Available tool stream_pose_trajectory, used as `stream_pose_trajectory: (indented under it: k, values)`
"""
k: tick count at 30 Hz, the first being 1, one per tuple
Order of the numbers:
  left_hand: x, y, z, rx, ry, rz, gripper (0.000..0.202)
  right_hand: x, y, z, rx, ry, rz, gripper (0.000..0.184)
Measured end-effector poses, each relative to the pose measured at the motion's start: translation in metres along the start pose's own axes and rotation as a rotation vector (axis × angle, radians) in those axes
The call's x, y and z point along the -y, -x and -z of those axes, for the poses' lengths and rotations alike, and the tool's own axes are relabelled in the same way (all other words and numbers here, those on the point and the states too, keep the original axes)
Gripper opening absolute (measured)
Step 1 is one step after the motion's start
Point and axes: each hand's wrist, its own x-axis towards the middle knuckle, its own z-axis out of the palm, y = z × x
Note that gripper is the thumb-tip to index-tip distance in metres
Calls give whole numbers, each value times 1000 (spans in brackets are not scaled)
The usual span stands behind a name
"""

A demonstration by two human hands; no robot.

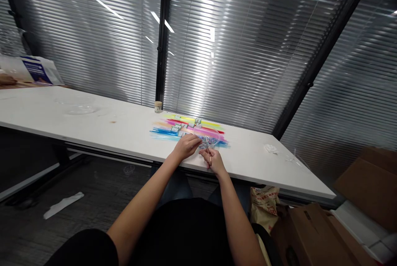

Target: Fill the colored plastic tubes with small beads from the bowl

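On the white table (pixel 118 127) lies a row of bright bundles (pixel 186 127) in yellow, pink, red, orange and blue, each with a small label. My left hand (pixel 187 146) rests curled at their near edge, fingers closed; what it holds is hidden. My right hand (pixel 213 160) sits just right of it, pinching a thin metal tool (pixel 207 150) like tweezers, its tip pointing up toward a small clear dish (pixel 212 140) among the blue bundles. Both hands are close together near the table's front edge.
A small tan-lidded jar (pixel 158 106) stands behind the bundles. Crumpled white bits (pixel 271 148) lie to the right on the table. Cardboard boxes (pixel 366 183) and a printed bag (pixel 263 202) crowd the floor at right. A blue-and-white box (pixel 34 69) sits far left. Blinds cover the glass wall behind.
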Motion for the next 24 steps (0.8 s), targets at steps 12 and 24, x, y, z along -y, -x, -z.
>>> stream_pose_trajectory:
  k: [12,24]
  values:
    - [-2,-1,1,-18,-8,51,17,5,3,-1,-11,11,16,41]
    - [-2,-2,1,-24,-90,58,16,6,3,0,15,-50,-23,43]
